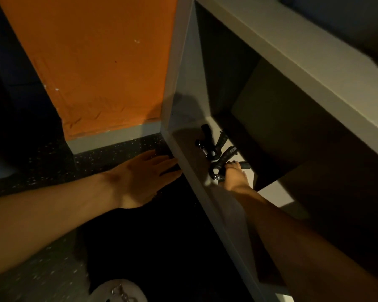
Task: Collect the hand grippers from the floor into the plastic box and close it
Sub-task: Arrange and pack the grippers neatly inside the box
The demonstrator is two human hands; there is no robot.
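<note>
Orange wall panel [92, 62] above a grey skirting strip [114, 138]; black floor [109, 155] flecked with pale speckles. Light grey shelf unit [292, 68] and black hand grippers [212, 144] with silvery springs [204, 151].

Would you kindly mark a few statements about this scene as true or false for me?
1. The right hand grips a hand gripper. True.
2. The left hand lifts something. False: it rests flat on the floor, holding nothing.
3. A second hand gripper lies just beyond the held one. True.
4. The wall panel is blue. False: it is orange.
5. Both tools are in a plastic box. False: they are at the bottom of a shelf; no box is in view.
</note>
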